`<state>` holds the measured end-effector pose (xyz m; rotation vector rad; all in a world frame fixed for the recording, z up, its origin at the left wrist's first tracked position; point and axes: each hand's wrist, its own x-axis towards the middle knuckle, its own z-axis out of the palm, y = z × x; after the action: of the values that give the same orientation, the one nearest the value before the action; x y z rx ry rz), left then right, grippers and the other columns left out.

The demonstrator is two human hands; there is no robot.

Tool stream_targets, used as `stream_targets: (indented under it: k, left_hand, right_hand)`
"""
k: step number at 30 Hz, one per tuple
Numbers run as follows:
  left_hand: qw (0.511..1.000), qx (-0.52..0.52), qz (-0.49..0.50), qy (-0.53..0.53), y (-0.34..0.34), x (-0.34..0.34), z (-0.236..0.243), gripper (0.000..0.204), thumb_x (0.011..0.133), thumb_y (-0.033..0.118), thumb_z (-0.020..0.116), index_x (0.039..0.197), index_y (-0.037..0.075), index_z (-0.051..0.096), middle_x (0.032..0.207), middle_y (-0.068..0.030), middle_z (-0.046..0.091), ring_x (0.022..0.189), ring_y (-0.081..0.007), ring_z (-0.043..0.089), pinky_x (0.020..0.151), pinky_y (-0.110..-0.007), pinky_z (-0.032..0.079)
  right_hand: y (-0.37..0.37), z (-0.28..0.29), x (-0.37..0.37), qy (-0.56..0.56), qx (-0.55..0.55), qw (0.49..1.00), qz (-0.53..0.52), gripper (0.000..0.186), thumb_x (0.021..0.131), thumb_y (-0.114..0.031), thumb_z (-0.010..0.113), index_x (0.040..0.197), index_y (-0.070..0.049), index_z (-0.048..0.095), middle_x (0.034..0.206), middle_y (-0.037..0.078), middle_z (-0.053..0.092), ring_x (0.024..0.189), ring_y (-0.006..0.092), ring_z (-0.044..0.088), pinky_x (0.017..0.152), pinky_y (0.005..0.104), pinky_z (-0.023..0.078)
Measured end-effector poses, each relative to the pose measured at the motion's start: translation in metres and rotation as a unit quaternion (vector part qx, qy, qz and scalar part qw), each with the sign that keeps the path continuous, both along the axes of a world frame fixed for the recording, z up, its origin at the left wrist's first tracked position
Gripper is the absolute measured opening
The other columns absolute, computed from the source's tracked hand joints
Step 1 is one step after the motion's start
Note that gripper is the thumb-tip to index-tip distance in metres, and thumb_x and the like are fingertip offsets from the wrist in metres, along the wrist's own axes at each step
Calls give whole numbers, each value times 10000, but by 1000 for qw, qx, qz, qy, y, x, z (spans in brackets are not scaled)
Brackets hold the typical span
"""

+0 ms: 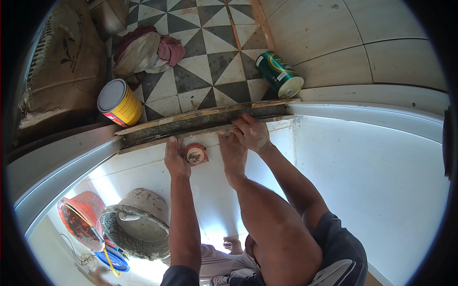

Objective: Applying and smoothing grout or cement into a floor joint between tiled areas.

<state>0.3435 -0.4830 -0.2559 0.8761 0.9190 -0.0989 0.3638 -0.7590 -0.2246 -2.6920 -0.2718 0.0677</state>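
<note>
Two wooden boards, a near board (200,136) and a far board (191,117), lie across the doorway with a strip of grey mortar (210,123) between them. My left hand (176,158) is closed at the near board's edge, left of the middle. Farther right, my right hand (254,135) has its fingers bent over the same board, reaching to the mortar gap. My bare foot (234,152) is set against the board between the hands. Just right of my left hand, a red tape measure (196,155) lies on the white floor.
Beyond the boards stand a yellow can (120,103), a green can (280,76) lying tipped, a crumpled cloth (148,51) and a large brown sack (64,71) on patterned tiles. At lower left are a mortar-caked bucket (151,200), an orange bucket (90,200) and a blue lid-like object (113,261).
</note>
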Motion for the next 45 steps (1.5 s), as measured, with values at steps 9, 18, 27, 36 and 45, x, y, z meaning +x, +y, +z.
stream_targets:
  k: [9, 18, 27, 36, 45]
  left_hand:
    - [979, 173, -110, 16, 2, -6, -15, 383, 1037, 328, 634, 1253, 16, 684, 1147, -35, 683, 1062, -110, 606, 962, -283, 475]
    - [999, -15, 25, -14, -4, 4, 10, 258, 951, 288, 768, 1025, 54, 690, 955, 32, 627, 862, -61, 518, 788, -244, 448]
    - [997, -44, 35, -49, -4, -2, 8, 471, 945, 287, 780, 1247, -23, 595, 1151, -46, 673, 1015, -94, 596, 892, -256, 495]
    - [998, -37, 23, -55, -5, -6, -15, 375, 926, 241, 806, 1187, 39, 629, 1073, -8, 657, 964, -84, 584, 885, -241, 467]
    - [998, 27, 10, -56, -6, -10, -14, 489, 952, 352, 775, 1277, 37, 590, 1131, -21, 660, 1064, -127, 616, 982, -303, 477]
  right_hand:
    - [-8, -18, -1, -64, 25, 997, 23, 237, 942, -284, 716, 1118, -126, 697, 1079, 121, 703, 901, 299, 707, 789, 445, 601]
    - [3, 6, 8, -1, 27, 1000, -2, 302, 848, -237, 822, 1077, -67, 726, 1067, 139, 712, 750, 278, 727, 617, 351, 618]
    - [9, 25, 9, 40, 59, 997, -14, 343, 863, -243, 804, 1131, -44, 723, 1091, 144, 701, 704, 270, 702, 606, 348, 578]
    - [12, 35, 2, 58, 129, 987, -69, 341, 874, -205, 796, 1152, -27, 708, 1143, 139, 681, 723, 233, 690, 646, 340, 572]
    - [10, 18, -11, -27, 122, 990, -70, 289, 873, -244, 789, 1114, -109, 704, 1191, 126, 654, 810, 284, 724, 652, 389, 603]
